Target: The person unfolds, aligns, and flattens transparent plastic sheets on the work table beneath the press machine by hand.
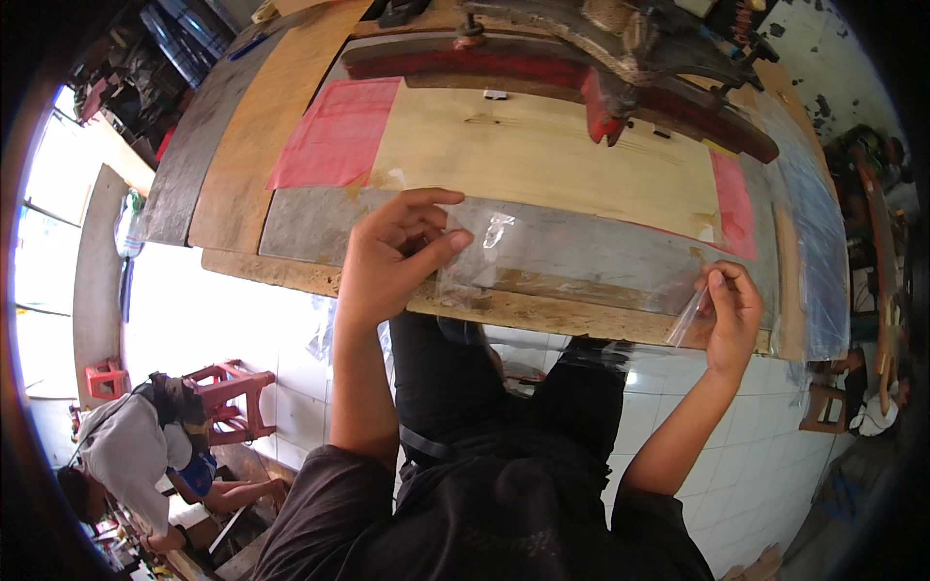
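A clear plastic sheet (499, 237) stretches between my two hands over the near edge of the workbench. My left hand (387, 247) has its left end, with the thumb toward the curled fingers and the index finger held out straight. The exact grip there is partly hidden by the thumb. Between thumb and fingertips, my right hand (733, 308) pinches the sheet's other end, where the film gathers into a fold. Just beyond lies a pale yellow panel (542, 145), with a pink-red piece (334, 136) at its left end and another pink-red piece (733, 198) at its right.
A dark red metal bar with a clamp frame (436, 66) spans the bench behind the panel. More clear film (809, 232) covers the bench's right side. At lower left a person (136, 450) bends near a red stool (232, 397). White tiles (668, 426) cover the floor.
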### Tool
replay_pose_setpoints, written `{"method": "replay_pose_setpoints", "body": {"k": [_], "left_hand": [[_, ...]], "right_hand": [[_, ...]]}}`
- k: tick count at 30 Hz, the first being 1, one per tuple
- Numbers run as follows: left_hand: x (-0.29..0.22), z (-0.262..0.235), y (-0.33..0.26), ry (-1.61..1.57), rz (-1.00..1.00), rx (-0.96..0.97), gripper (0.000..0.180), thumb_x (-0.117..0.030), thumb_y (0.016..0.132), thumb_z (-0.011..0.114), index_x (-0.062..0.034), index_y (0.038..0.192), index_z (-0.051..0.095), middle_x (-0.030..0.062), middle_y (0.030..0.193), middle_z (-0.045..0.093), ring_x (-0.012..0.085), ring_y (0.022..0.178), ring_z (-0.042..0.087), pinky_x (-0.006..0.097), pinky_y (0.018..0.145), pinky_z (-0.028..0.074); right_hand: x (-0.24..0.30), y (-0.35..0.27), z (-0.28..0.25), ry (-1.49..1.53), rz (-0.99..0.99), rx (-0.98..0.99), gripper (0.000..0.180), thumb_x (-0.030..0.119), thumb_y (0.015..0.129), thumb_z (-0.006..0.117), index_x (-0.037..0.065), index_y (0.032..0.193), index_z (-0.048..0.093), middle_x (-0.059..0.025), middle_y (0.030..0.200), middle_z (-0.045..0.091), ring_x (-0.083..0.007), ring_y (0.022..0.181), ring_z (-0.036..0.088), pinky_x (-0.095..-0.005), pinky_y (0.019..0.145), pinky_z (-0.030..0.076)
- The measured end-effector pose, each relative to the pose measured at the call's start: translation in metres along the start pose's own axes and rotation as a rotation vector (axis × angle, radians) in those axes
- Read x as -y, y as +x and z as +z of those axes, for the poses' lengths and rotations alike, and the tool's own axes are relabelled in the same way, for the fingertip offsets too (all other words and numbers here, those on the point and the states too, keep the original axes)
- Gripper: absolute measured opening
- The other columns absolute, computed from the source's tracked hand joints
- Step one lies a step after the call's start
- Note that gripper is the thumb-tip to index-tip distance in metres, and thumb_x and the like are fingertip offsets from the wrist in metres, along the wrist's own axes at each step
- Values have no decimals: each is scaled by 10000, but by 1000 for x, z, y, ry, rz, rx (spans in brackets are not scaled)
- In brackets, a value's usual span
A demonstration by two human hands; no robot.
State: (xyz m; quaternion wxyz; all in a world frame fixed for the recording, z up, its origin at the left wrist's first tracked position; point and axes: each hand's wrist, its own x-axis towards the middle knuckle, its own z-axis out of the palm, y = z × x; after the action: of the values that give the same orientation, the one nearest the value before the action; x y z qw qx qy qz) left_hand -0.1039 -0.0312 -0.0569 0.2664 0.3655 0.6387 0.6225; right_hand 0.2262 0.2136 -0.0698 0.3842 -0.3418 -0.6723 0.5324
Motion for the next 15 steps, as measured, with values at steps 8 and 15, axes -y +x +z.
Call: {"method": "replay_pose_setpoints", "body": {"k": [8, 15], "left_hand": [[5, 1, 0, -9, 19, -50, 369, 24, 936, 798, 40, 1287, 683, 33, 895, 714, 73, 749, 644, 227, 674, 495], [4, 1, 1, 16, 4, -39, 390, 24, 937, 796, 31, 1306, 670, 33, 929, 724, 73, 813, 667, 232, 729, 515]], "right_hand": [[3, 1, 5, 21, 4, 26, 165, 164, 1051, 710, 1, 1075, 722, -37, 877, 711, -64, 711, 562, -223, 659, 458], [5, 2, 4, 16, 31, 26, 186, 195, 1049, 721, 9, 1045, 725, -25, 872, 717, -52, 710, 553, -218, 656, 441]]}}
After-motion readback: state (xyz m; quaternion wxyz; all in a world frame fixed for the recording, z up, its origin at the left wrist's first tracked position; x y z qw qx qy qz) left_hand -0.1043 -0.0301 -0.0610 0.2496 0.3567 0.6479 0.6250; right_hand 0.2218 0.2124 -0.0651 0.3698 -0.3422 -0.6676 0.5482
